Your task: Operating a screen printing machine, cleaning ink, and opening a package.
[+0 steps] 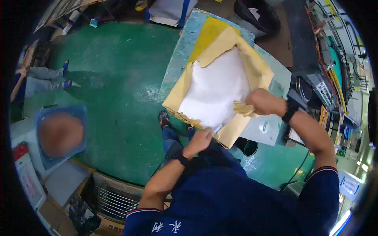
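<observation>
A large stack of white paper sheets (214,86) lies on the table in front of me, inside a torn tan paper wrapper (258,65). Ragged wrapper edges stand around the white top. My right hand (265,102) is closed on a crumpled flap of the wrapper at the right side of the stack. At the near edge, my left hand (200,142) has its fingers closed on the wrapper's near corner. Its fingertips are partly hidden.
The blue-grey table (179,59) bears a yellow sheet (208,29) beyond the stack. A black bin bag (258,15) stands past its far end. Below the table's near side is a dark bucket (250,147). Another person's legs (45,76) show at far left on the green floor (118,78).
</observation>
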The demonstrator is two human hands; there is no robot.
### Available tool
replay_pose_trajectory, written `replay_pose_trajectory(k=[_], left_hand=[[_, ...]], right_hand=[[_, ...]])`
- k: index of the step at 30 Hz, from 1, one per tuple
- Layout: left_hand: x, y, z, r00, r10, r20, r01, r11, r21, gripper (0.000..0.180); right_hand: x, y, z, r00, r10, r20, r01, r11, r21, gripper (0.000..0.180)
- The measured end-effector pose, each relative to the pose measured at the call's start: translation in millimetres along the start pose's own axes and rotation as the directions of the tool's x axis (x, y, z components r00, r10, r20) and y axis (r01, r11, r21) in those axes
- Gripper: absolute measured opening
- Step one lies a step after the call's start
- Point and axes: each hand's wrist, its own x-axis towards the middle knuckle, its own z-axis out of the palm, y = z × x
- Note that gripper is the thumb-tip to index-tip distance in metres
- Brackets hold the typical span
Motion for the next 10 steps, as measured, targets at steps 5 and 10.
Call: replay_pose_trajectory(k=[5,10], left_hand=[[26,-24,-50,0.992,-0.116,-0.054,0.121,0.986,0.116,0.028],[-14,-60,-107,0.952,-0.191,-0.241,0.212,0.975,0.065,0.029]], right_hand=[[-87,18,-30,0.941,0.339,0.019,-0.329,0.924,-0.198,0.022],[-118,48,-37,0.824,0.54,-0.172,-0.564,0.809,-0.165,0.03]])
